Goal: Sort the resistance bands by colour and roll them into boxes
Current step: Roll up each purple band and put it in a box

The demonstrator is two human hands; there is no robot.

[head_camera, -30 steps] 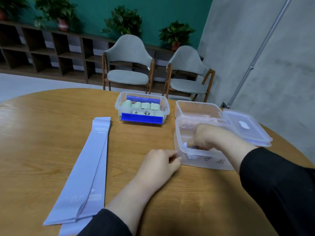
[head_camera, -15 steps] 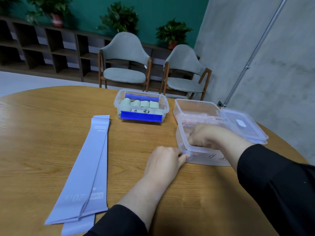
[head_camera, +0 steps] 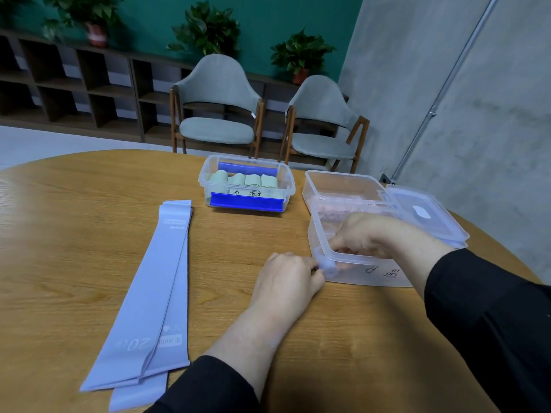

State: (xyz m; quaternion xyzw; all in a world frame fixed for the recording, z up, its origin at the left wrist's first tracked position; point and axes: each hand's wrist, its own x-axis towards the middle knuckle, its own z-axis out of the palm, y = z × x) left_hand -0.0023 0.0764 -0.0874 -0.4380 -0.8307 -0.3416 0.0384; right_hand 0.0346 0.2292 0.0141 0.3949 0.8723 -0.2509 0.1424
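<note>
Round wooden table (head_camera: 74, 263), head view. Near the table's right edge sits the front clear box (head_camera: 372, 269), lid off, with handwritten marks on its near wall. The right hand (head_camera: 366, 234) reaches down inside it from above, fingers curled toward the box's near-left corner; what they grip is hidden by the hand and the box wall, so its state cannot be told. A rolled lilac band (head_camera: 328, 268) shows through the wall at that near-left corner, inside the box. The left hand (head_camera: 286, 281) rests on the table just outside the same corner, fingers bunched together and pressed against the wall opp. the roll; no object is seen between them.

Directly behind, toward the far-right edge, a second clear box (head_camera: 343, 186) holds pink bands (head_camera: 331, 211) (seen only dimly through the plastic). A clear lid (head_camera: 426, 216) lies against the right side of both boxes.

Toward the far edge, centre, a third clear box with blue clips (head_camera: 247, 186) contains four pale green rolls (head_camera: 244, 180) in a row, upright label at front.

On the table's left-centre, flat lilac bands (head_camera: 155, 293) lie stacked lengthwise, approx. from mid-table to the near edge, well apart from all boxes; the top one reads "20" near its near end.
</note>
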